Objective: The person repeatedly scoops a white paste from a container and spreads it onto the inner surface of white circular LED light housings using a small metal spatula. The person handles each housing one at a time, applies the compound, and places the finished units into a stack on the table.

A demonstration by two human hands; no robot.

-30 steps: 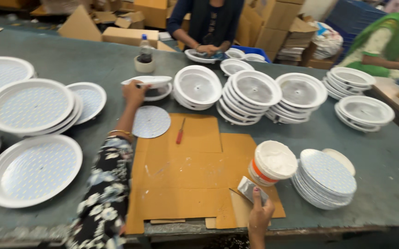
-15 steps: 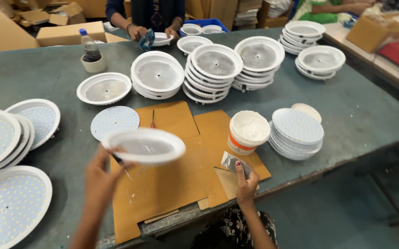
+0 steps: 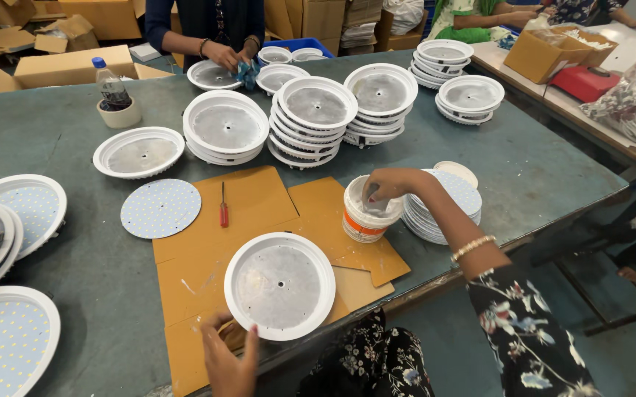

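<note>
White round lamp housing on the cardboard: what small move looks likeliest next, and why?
Probably the right hand lifts out of the white plastic tub with the orange band and goes to the white round lamp housing. Its fingers are dipped inside the tub, while the left hand steadies the housing's near rim, open side up on the brown cardboard sheet.

One red screwdriver at eleven o'clock, one white tub at two, one bottle far at ten. Two lone housings: one centre, one at eleven. One loose LED disc.
</note>
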